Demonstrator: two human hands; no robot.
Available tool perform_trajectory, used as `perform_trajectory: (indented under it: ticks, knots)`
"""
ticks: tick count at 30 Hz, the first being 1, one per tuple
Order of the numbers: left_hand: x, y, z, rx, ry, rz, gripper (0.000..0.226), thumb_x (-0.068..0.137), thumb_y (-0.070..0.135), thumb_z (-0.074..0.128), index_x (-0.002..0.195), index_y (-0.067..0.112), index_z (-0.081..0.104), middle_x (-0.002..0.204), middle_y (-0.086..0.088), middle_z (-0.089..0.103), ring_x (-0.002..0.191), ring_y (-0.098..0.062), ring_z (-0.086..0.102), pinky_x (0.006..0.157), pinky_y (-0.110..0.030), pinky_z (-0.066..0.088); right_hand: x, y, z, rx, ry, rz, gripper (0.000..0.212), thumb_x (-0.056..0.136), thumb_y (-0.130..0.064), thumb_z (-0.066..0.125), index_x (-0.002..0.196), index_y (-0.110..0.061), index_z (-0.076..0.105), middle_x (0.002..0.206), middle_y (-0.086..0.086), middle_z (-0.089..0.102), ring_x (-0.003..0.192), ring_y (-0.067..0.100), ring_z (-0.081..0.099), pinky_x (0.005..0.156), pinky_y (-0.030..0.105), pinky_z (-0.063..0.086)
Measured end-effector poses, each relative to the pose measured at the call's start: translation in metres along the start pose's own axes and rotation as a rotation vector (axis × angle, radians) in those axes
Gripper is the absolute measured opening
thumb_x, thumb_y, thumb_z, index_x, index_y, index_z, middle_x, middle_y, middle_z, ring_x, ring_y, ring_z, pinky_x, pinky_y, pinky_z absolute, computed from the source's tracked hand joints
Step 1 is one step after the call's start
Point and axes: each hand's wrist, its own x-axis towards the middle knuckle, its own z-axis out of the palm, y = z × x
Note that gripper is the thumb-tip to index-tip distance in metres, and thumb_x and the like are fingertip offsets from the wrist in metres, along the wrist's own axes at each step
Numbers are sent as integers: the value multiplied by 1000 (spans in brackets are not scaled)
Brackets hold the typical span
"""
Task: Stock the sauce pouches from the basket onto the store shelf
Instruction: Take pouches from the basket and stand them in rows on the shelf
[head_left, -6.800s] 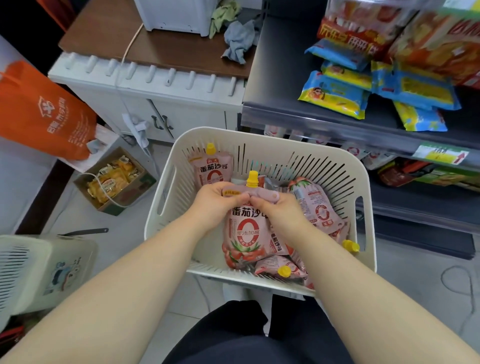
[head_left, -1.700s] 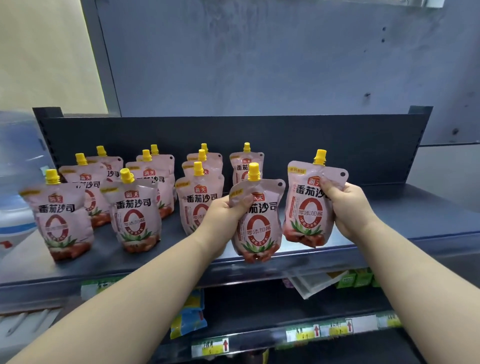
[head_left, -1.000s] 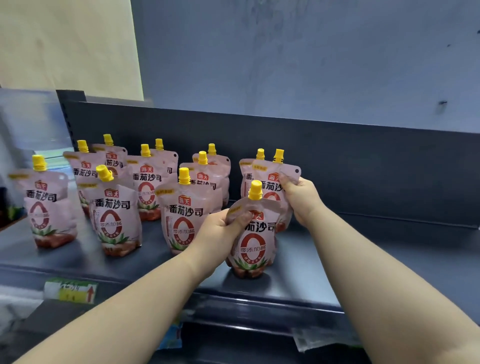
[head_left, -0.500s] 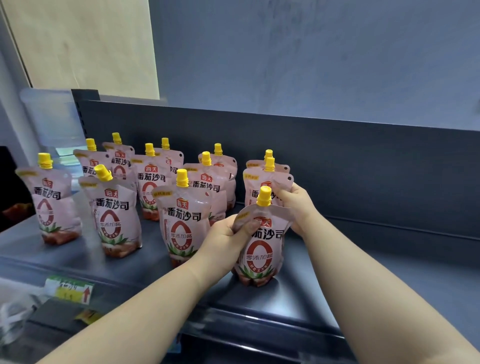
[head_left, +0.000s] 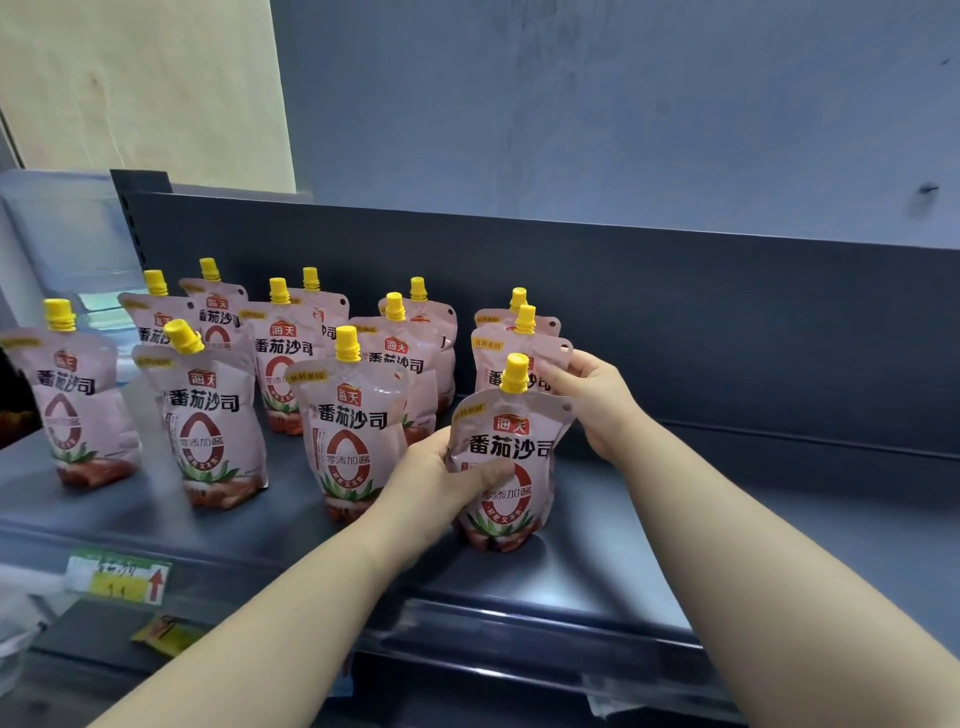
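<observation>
While upright on shelf (head_left: 597, 571), pouch (head_left: 511, 452) in left hand (head_left: 441, 483).

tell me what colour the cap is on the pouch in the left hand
Yellow cap, seen best in the head view.

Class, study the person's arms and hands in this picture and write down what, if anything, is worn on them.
Nothing worn is visible. The left forearm and right forearm are bare up to the frame edge, with no sleeve in view. The left hand and right hand have no gloves, and no watch, bracelet or ring shows.
</observation>
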Motion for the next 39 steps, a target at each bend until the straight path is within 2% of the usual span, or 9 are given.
perform_trajectory:
  ticks: [5,8,10,13,19,24,28,34,39]
  knots:
    - [-4,-2,-6,186,-144,-39,50,68,14,82,113,26,61,104,8,72,99,-7,67,85,-28,54,-11,-3,-4,-135,72,-59,41,88,-14,63,128,-14,55,122,2,64,111,18,61,89,34,54]
    - [-5,-6,-10,303,-159,-90,59,62,17,86,114,28,59,105,11,71,99,-3,65,85,-22,52,-23,-9,-7,-323,242,-175,49,88,-20,64,134,-18,48,131,-6,55,120,10,50,101,30,44]
    - [-4,-7,-11,324,-167,-95,57,63,19,85,113,29,59,105,13,70,100,-2,64,84,-19,50,-38,-17,-9,-330,326,-296,30,90,-21,61,119,-21,58,118,-8,61,109,7,56,94,25,46]
    - [-3,-8,-11,326,-158,-87,51,66,19,83,108,36,58,104,15,69,99,1,63,79,-13,48,-61,-18,-11,-300,125,-298,11,93,-18,54,95,-22,65,95,-5,68,84,3,63,75,22,53]
    - [-1,-13,-11,267,-162,-76,48,70,15,81,105,37,57,103,17,70,98,3,63,80,-13,49,-80,-10,-13,-224,-10,-249,28,90,-36,41,97,-25,66,95,-8,70,88,6,65,75,25,55]
    - [-1,-16,-15,308,-196,-93,58,68,20,82,117,33,55,109,17,68,103,2,60,84,-14,47,-88,-1,-3,-273,-125,-126,17,86,-5,63,97,-16,68,96,-2,73,88,9,69,74,21,55]
    - [-1,-14,-16,504,-196,-68,65,63,20,85,116,37,51,106,22,61,99,3,55,84,-13,41,-87,-1,-1,-323,-85,-153,16,85,-6,64,94,-18,69,94,-4,73,89,11,70,76,24,56]
    - [0,-9,-20,674,-236,-47,73,65,18,83,128,28,47,129,7,58,119,-13,51,97,-24,40,-83,-11,1,-284,-96,-88,12,84,-6,65,86,-15,72,82,-4,74,76,8,71,66,19,54]
    - [1,-8,-20,688,-246,-58,72,67,18,83,128,27,46,130,5,57,121,-15,51,100,-26,40,-86,-10,-1,-250,-140,-13,15,84,-4,65,95,-12,71,93,1,74,84,13,71,71,22,56]
